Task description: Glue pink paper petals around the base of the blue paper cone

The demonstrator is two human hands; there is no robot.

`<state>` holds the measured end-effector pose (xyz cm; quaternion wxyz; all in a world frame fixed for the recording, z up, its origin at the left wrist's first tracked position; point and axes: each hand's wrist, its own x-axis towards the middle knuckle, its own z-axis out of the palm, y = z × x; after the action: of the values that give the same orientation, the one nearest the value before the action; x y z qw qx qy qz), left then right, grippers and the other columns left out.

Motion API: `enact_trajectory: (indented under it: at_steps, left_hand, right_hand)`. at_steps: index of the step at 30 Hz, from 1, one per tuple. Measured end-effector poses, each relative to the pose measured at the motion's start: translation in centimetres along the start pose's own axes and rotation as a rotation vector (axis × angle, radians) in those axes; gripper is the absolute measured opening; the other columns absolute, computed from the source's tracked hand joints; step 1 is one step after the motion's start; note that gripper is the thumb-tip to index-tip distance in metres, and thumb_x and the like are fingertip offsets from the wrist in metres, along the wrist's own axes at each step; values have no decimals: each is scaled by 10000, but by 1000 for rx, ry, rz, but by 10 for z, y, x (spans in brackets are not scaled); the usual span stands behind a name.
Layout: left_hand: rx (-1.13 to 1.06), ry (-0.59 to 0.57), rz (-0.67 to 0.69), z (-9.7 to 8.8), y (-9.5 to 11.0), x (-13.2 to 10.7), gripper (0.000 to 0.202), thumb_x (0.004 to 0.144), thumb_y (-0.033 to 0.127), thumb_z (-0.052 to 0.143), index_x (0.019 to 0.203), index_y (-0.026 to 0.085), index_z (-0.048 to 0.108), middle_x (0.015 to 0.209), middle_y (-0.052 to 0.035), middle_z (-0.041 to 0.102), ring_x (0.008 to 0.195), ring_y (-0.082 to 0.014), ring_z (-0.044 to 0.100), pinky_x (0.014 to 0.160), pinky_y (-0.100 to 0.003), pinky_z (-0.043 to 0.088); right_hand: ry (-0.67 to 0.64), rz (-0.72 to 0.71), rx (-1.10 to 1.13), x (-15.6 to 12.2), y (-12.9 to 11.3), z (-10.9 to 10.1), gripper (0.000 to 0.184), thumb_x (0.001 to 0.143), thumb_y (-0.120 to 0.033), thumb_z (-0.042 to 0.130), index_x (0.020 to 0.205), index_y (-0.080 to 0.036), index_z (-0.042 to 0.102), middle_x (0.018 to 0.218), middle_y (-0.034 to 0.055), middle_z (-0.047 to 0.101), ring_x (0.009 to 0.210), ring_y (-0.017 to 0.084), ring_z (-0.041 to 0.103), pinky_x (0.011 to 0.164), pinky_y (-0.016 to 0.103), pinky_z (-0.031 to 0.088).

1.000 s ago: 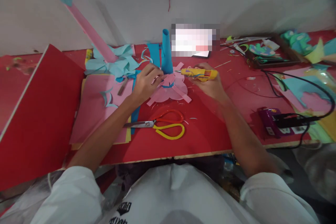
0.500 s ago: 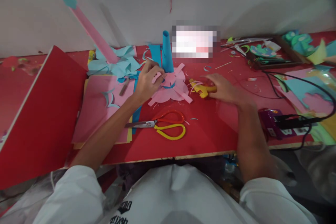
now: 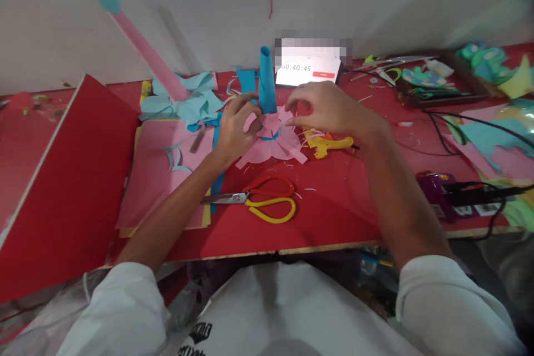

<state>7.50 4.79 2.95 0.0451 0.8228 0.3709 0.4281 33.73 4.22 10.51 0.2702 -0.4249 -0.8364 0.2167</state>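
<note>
A blue paper tube (image 3: 267, 80) stands upright on a pink paper flower shape (image 3: 271, 143) at the middle of the red table (image 3: 334, 200). My left hand (image 3: 236, 128) pinches a pink strip at the foot of the tube. My right hand (image 3: 325, 108) hovers just right of the tube, fingers curled and apart, holding nothing; its fingertips come close to the pink strips. A yellow glue gun (image 3: 327, 144) lies on the table under my right wrist.
Scissors with orange and yellow handles (image 3: 261, 203) lie in front of the flower. Pink sheets (image 3: 158, 178) and a red board (image 3: 62, 183) sit left, a slanted pink tube (image 3: 146, 53) behind. A phone (image 3: 306, 69) leans at the back. A purple power strip (image 3: 450, 197) with black cables sits right.
My right hand set the yellow glue gun down on the table, then rose and moved left toward the blue tube. My left hand stayed pinched at the tube's base.
</note>
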Motion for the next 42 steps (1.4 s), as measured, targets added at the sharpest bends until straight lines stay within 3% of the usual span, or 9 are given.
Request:
enact_trajectory:
  at_steps: [5,18,22,25,31,36,42]
  left_hand:
    - [48,-7,12,1,0,-1,288,1083,480,547,983,228,643,1276,-105,726,1274,-273,685,1082,-487,559]
    - [49,-13,-6,0,-1,0,217,1054,432,593,981,239,659,1259,-89,748,1285,-293,680,1125,-521,512]
    - [65,-2,22,1,-3,0,196,1051,406,595,976,234,650,1239,-88,755,1255,-286,695,1106,-511,520]
    - [74,10,43,1,-3,1,182,1054,392,595,972,236,643,1227,-87,759,1242,-280,701,1087,-496,525]
    - [90,-10,40,0,-4,2,251,1074,454,574,976,236,651,1219,-84,763,1240,-276,698,1077,-499,526]
    - [102,0,71,0,-3,2,361,1115,519,492,983,224,653,1227,-58,756,1228,-240,691,1072,-491,523]
    - [118,24,57,1,0,1,255,1088,448,544,984,234,634,1245,-79,762,1214,-262,717,1057,-482,537]
  right_hand:
    - [-1,-58,-32,20,9,16,288,801,-516,894,809,-256,768,868,42,761,915,289,694,934,475,521]
    - [11,-67,103,22,9,19,355,834,-625,831,796,-280,757,835,29,731,916,273,664,941,480,540]
    - [34,-124,129,23,11,20,357,842,-639,817,797,-290,755,1055,57,755,1040,301,689,1021,524,548]
    - [53,-153,138,23,11,20,318,863,-598,809,789,-295,746,1236,61,745,1182,320,678,1113,550,522]
    - [26,-88,129,22,10,22,201,848,-443,842,777,-299,721,1150,41,782,1204,331,677,1146,579,506]
    - [38,-80,135,22,9,22,179,829,-407,848,762,-301,719,1157,41,786,1191,325,688,1134,567,526]
    - [37,-85,128,22,8,23,157,828,-335,843,756,-294,710,1146,40,780,1177,312,700,1114,548,541]
